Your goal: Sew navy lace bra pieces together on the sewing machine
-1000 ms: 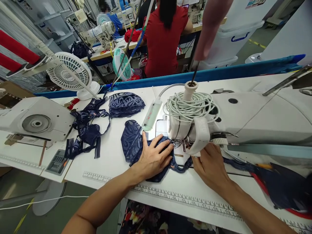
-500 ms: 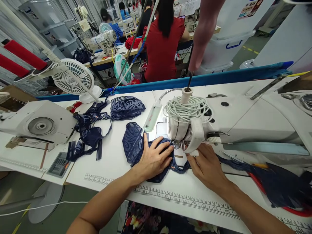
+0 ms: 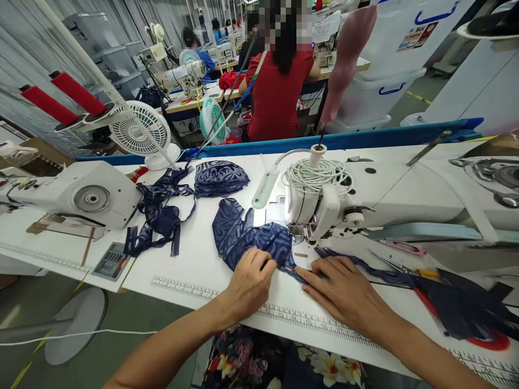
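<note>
A navy patterned lace bra piece (image 3: 253, 237) lies on the white table in front of the sewing machine head (image 3: 320, 210), its right part beside the presser foot. My left hand (image 3: 253, 281) is closed, fingertips pinching the near edge of this piece. Stretched fingers of my right hand (image 3: 344, 289) rest on the narrow edge at its right end, on the table below the needle area. A long navy strip (image 3: 357, 262) runs rightward behind my right hand. Folded navy lace cups (image 3: 221, 178) and a finished-looking navy bra (image 3: 160, 216) lie farther left.
Scissors (image 3: 391, 265) and a red-rimmed tray (image 3: 492, 341) with dark fabric strips are at the right. A calculator (image 3: 111, 261), a white fan (image 3: 140, 127) and a second sewing machine (image 3: 93, 197) stand left. Beyond the blue edge sits a person in red (image 3: 273, 97).
My left hand went from lying flat on the lace to pinching its near edge. The piece has come out from under the presser foot area, and my right hand moved toward me.
</note>
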`<state>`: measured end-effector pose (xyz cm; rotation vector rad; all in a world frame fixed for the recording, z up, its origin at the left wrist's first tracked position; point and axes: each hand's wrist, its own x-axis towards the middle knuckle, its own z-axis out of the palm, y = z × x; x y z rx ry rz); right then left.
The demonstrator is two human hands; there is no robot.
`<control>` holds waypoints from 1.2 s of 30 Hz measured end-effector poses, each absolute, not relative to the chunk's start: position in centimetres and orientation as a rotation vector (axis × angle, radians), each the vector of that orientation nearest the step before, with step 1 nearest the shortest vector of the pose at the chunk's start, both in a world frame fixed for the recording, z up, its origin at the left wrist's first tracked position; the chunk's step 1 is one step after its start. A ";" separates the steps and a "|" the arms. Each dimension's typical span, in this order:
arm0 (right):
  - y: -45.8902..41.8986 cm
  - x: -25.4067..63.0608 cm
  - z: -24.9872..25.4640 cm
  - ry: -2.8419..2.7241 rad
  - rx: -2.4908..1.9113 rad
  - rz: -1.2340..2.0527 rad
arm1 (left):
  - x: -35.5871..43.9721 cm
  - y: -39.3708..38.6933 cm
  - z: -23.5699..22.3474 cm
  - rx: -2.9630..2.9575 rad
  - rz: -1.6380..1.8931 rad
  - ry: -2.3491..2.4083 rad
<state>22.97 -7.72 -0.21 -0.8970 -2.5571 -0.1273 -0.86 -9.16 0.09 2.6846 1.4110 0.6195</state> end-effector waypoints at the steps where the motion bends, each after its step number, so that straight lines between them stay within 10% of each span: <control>1: -7.7 22.8 -0.2 -2.551 -0.894 -0.122 | -0.9 -8.5 -0.1 2.691 0.676 1.411; 36: -6.7 22.1 -0.6 -2.422 -0.858 0.114 | 1.1 -4.8 -0.4 2.918 0.681 1.275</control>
